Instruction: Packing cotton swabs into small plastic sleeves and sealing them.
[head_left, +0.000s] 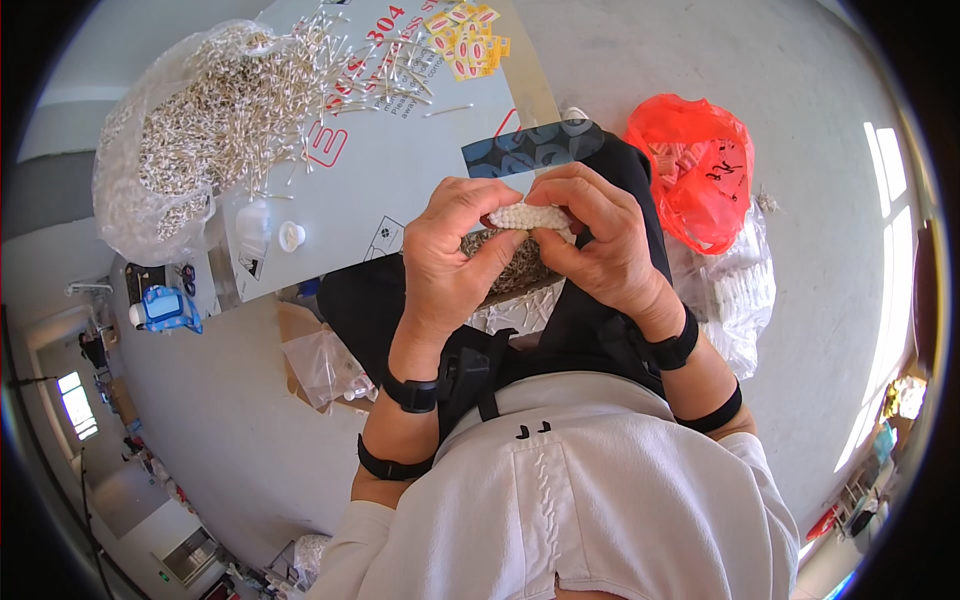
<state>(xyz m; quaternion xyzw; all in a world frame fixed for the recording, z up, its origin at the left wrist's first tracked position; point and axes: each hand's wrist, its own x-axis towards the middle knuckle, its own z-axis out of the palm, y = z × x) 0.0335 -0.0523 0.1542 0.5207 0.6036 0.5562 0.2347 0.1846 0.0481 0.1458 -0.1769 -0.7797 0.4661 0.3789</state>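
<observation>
Between my fingers, above my lap, is a bundle of cotton swabs (530,217), its white tips packed together and facing up. My left hand (446,245) pinches its left end with thumb and fingers. The right end is gripped by my right hand (604,240), thumb below and fingers curled over the top. Just under the bundle, a brownish mass of sticks (518,268) shows between my hands, partly covered by them. Loose white swabs (520,310) lie lower down between my legs.
On the table (400,150), a clear bag (120,190) spills cotton swabs near small yellow labels (468,45) and a clear bottle with a white cap (291,236). A red plastic bag (735,190) and a clear bag of white packs (740,295) stand at right. A box (295,325) sits below the table.
</observation>
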